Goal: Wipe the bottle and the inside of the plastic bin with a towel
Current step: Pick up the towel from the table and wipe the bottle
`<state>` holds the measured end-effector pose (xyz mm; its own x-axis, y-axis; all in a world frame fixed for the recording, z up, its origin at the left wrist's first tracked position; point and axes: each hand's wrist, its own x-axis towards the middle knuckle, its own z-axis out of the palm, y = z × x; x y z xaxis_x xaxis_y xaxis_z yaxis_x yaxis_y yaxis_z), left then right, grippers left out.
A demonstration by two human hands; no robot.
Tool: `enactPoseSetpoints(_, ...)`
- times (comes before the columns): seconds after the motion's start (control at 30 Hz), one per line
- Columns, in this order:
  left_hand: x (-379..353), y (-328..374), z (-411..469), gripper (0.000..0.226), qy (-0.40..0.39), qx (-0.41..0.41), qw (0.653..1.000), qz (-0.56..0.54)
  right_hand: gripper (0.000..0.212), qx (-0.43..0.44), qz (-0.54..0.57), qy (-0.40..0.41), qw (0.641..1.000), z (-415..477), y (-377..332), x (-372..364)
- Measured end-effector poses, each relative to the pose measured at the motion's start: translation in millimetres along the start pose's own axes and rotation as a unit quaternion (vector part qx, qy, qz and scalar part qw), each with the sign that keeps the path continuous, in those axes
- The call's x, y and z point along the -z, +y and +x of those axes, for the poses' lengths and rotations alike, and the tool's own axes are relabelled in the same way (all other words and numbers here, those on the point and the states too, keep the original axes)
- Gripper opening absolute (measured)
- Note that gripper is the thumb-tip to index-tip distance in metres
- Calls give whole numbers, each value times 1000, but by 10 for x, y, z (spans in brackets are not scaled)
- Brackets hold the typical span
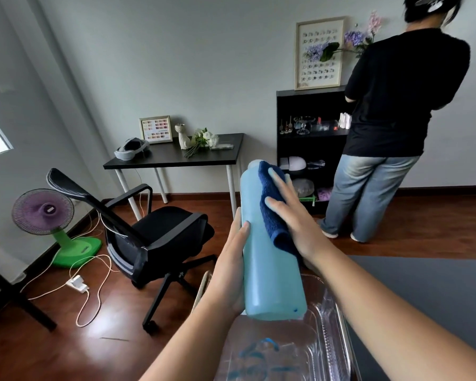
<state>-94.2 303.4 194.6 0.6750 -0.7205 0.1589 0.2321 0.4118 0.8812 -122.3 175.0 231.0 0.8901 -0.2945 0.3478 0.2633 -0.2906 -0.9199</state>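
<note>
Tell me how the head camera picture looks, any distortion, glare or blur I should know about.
Head view: wide-angle bending bows the wall edges and stretches both forearms; soft, even daylight, no hard shadows; the wood floor shows a dull sheen; the clear plastic bin is smeared and hard to read; bottle, towel and both hands are fairly sharp.

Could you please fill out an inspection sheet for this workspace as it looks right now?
Surface: grey mat at right, bare where visible.
Job's things: blue bottle held above the clear plastic bin; dark blue towel pressed on the bottle's side.
Clutter: nothing seen in the bin.
Grips: left hand clasps the bottle; right hand presses the towel.
Cables: white cords and power strip loose on the floor.
Surroundings: office chair, pedestal fan, black desk, bookshelf, second person facing away.
</note>
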Motion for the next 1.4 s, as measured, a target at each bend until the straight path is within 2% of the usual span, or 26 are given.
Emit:
enactPoseSetpoints(0.1, 45, 50, 42, 42, 20, -20, 1000, -12, 64, 13, 90, -7, 996, -452, 90, -147)
enactPoseSetpoints(0.23, 131, 108, 45, 38, 19, -5, 1000, 15, 58, 49, 60, -2, 997, -926, 177, -316)
enactPoseSetpoints(0.43, -29, 138, 57, 51, -41, -20, 999, -13, 53, 84, 5, 8, 996, -221, -101, -12)
enactPoseSetpoints(0.5, -91, 173, 67, 52, -56, -35, 998, 5, 53, 56, 81, 13, 995, 61, -193, 69)
enactPoseSetpoints(0.57, -126, 188, 74, 52, -39, -43, 998, 5, 51, 30, 156, -9, 987, 109, -211, 75)
enactPoseSetpoints(0.67, -111, 208, 89, 52, -3, -59, 998, -9, 49, 0, 276, -54, 960, -151, -100, -22)
enactPoseSetpoints(0.73, -63, 255, 93, 49, 24, -67, 997, 7, 53, 7, 307, -70, 949, -454, -45, -110)
enactPoseSetpoints(0.8, -2, 294, 96, 42, 31, -65, 996, 57, 59, 36, 242, -38, 969, -648, 19, -174)
enactPoseSetpoints(0.87, 43, 315, 97, 39, 20, -50, 993, 105, 59, 63, 128, -13, 990, -691, 33, -220)
enactPoseSetpoints(0.97, 23, 327, 78, 40, 0, -23, 994, 108, 54, 87, 16, -33, 995, -532, -31, -188)
enactPoseSetpoints(1.03, -29, 294, 41, 38, -13, -22, 997, 66, 50, 87, -16, -28, 996, -310, -107, -93)
enactPoseSetpoints(1.17, -120, 202, 25, 40, 3, -31, 999, 23, 47, 52, -6, -21, 998, 49, -283, 48)
enactPoseSetpoints(1.3, -34, 277, 175, 41, 73, -70, 994, 27, 51, 84, -37, -23, 995, -229, -186, -104)
enactPoseSetpoints(1.4, 80, 334, 259, 56, 130, -37, 990, 30, 51, 126, -106, 20, 986, -545, -16, -291)
